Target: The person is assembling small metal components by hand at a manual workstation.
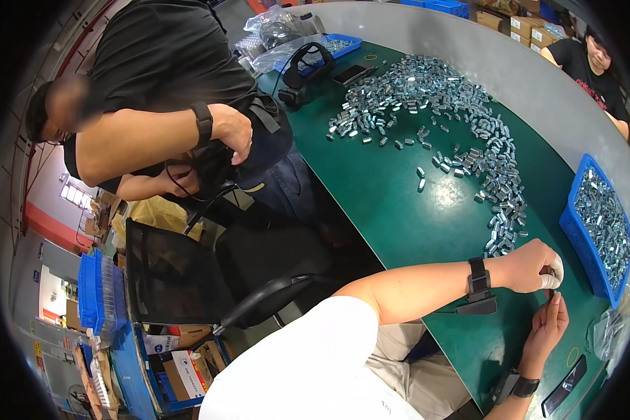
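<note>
Head view, L hand: person's left hand [527, 267], lower right of frame, fingers curled closed, pale finger covers at thumb + index; tips pinch top end of small dark slim item [551, 293].
R hand: right hand [543, 330], just below L one, thumb + forefinger pinched on lower end of same item.
Held item: btwn the two sets of fingertips, over table; visible bit's long axis approx up-down in frame, i.e. hand to hand; neither hand clearly nearer, both at it. Mostly hidden, exact kind can't tell.
Phone: dark flat rectangular phone [565, 386], lower right corner, nr R wrist, lying tilted.
Basket: blue plastic rectangular basket [574, 231], right edge, full of shiny metal pcs, up + right of both hands.
Pile: loose silvery short cylindrical metal pieces [500, 183], curved band, upper centre down to just above L hand.
Table: green smooth tabletop [392, 210] under it all.
Chair: black mesh-backed armchair [168, 276], left of centre.
Co-worker: person in black top [168, 59], upper left, standing beside table.
</note>
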The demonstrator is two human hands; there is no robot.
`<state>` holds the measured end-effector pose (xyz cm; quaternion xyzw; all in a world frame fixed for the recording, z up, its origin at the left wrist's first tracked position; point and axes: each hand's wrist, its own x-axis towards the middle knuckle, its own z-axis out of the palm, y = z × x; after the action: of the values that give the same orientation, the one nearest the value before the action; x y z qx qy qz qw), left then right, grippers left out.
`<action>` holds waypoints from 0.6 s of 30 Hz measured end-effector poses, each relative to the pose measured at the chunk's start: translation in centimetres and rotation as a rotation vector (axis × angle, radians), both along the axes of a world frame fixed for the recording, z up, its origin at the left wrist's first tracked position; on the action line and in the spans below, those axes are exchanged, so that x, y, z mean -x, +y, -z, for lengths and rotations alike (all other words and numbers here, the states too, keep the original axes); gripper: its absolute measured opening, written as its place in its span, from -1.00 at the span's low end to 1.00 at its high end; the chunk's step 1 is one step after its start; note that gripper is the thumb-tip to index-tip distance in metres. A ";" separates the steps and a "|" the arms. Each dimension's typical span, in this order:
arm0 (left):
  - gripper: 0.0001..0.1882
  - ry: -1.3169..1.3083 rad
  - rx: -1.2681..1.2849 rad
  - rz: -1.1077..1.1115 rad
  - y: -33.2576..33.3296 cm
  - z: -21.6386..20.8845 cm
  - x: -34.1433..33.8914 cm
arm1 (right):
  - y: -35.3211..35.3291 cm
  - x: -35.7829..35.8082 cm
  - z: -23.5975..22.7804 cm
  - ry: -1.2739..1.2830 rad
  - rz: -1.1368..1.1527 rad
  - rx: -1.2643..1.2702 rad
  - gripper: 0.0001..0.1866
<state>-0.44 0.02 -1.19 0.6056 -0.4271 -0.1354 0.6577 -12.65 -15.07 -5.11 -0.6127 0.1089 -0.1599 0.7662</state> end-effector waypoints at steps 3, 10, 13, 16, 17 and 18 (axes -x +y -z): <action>-0.89 -0.005 -0.040 0.003 0.2 -0.3 0.1 | 0.1 -0.1 -0.1 0.011 0.014 0.024 -0.69; -0.89 0.055 -0.118 0.001 0.5 -0.9 -0.2 | 0.1 -0.1 -0.3 -0.007 -0.038 0.000 -0.70; -0.90 0.012 -0.099 -0.015 1.3 -0.7 -0.3 | 0.4 -0.4 0.1 -0.006 -0.030 0.015 -0.69; -0.92 0.010 -0.080 0.036 0.8 -1.3 0.0 | -0.1 -0.1 0.2 -0.004 -0.019 0.020 -0.69; -0.92 0.010 -0.066 0.066 0.6 -1.5 0.2 | -0.6 0.3 0.1 -0.003 -0.007 0.021 -0.69; -0.92 0.013 -0.058 0.086 0.3 -1.6 0.3 | -1.3 0.8 -0.1 -0.001 0.014 0.027 -0.70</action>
<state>-0.71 0.29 0.40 0.6046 -0.4443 -0.1799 0.6362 -13.43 -16.32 -5.01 -0.6221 0.1106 -0.1668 0.7570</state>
